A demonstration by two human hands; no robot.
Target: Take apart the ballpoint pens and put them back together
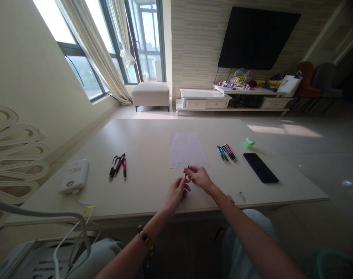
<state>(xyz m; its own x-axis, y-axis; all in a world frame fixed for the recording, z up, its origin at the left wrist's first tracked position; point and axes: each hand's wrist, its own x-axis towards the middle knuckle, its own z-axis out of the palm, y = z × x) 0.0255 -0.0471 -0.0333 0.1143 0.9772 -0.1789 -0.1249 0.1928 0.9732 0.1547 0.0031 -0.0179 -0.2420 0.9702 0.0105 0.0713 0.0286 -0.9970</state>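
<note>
Just above the table's near edge, my left hand is closed around a dark, slim pen, whose lower end shows below the fingers. My right hand meets it from the right, thumb and forefinger pinched on a thin dark piece at the pen's upper end. Whether that piece is a refill or the pen's tip is too small to tell. A sheet of paper with faint lines of writing along its near edge lies just beyond both hands.
On the white table lie several pens at left and several mechanical-looking pens at right. Farther right are a black phone and a small green-and-white box. A white power bank with a cable sits at the left edge.
</note>
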